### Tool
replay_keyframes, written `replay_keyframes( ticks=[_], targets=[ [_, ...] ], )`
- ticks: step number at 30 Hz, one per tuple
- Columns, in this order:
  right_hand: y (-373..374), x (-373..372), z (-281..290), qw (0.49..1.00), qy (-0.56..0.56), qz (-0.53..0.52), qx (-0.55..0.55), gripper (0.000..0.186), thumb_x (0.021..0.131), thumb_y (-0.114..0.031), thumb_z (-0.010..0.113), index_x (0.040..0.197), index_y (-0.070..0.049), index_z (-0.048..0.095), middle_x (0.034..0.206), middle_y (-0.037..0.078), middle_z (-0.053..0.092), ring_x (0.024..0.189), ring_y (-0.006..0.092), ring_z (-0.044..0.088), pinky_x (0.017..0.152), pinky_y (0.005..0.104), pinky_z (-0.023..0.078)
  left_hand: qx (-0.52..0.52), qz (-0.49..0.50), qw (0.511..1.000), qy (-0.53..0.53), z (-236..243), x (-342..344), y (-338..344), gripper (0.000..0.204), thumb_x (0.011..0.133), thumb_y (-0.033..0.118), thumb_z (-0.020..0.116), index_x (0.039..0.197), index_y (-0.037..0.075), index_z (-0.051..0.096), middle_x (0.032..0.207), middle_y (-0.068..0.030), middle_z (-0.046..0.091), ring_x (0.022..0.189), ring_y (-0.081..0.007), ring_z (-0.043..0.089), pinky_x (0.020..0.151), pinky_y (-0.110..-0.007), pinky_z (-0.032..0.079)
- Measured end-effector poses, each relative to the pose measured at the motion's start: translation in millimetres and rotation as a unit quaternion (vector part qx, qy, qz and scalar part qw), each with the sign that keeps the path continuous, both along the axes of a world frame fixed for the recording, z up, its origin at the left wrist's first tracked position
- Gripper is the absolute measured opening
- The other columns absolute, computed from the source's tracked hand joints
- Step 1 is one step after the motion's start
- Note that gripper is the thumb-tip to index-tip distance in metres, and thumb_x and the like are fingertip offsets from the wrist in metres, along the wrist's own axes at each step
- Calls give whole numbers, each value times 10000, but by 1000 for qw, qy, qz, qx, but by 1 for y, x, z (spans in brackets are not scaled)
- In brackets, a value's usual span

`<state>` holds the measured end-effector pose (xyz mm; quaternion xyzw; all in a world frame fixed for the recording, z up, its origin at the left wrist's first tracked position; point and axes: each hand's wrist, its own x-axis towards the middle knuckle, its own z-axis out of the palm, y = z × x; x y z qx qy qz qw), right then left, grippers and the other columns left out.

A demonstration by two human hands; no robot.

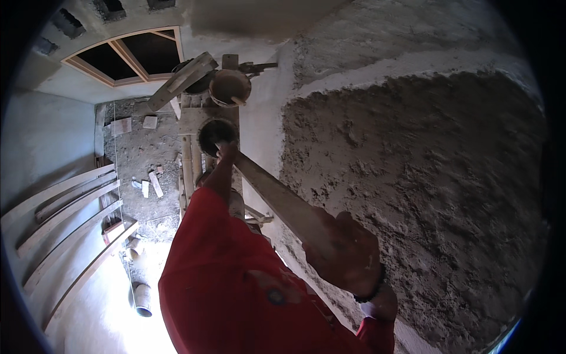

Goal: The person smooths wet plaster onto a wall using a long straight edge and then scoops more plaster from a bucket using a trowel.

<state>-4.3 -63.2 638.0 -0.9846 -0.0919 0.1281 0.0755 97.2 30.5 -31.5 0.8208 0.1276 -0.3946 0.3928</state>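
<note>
My right hand (pixel 345 251) is wrapped round the near end of a long, plaster-smeared wooden board (pixel 274 192). The board slants away to the far left, and its far end lies beside my left hand (pixel 226 151). That left arm, in a red sleeve, stretches forward to a dark round bucket (pixel 213 131). Its fingers are closed at the bucket's near rim, with a small pale tip showing by them; what they hold is too small to make out. To the right of the board is a wall with rough, wet-looking plaster (pixel 401 194).
Beyond the bucket stands a second bucket (pixel 230 88) with a stick-like handle in it, next to a leaning plank (pixel 183 81). Planks of a scaffold (pixel 187 162) run below. Rubble (pixel 154 184) and a tipped bucket (pixel 142 300) lie on the floor; boards (pixel 71 206) lean at left.
</note>
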Motion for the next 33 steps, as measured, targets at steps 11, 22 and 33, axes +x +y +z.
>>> replay_keyframes(
  ticks=[11, 22, 33],
  targets=[
    [-10, -28, 103, 995, -75, -22, -57, 360, 652, -269, 696, 952, -78, 639, 794, 69, 607, 676, 225, 566, 568, 305, 443, -304, 439, 751, 389, 132, -42, 36, 340, 765, 301, 661, 1021, 108, 545, 947, -85, 585, 826, -260, 598, 705, -466, 513],
    [-58, -230, 212, 929, -194, -305, 82, 459, 728, -420, 602, 892, 7, 574, 752, 94, 530, 676, 213, 496, 584, 323, 393, -392, 323, 814, 281, 233, -64, -27, 345, 827, 261, 623, 1090, 84, 488, 1009, -114, 571, 881, -277, 594, 720, -471, 536],
    [-33, -461, 25, 452, -410, -777, 151, 433, 836, -359, 574, 1166, -85, 513, 1093, 89, 512, 878, 163, 515, 520, 246, 428, -492, 166, 846, 122, 313, -29, -114, 796, 802, 289, 662, 1383, 213, 124, 1197, -112, 465, 981, -299, 526, 686, -523, 508]
  ],
)
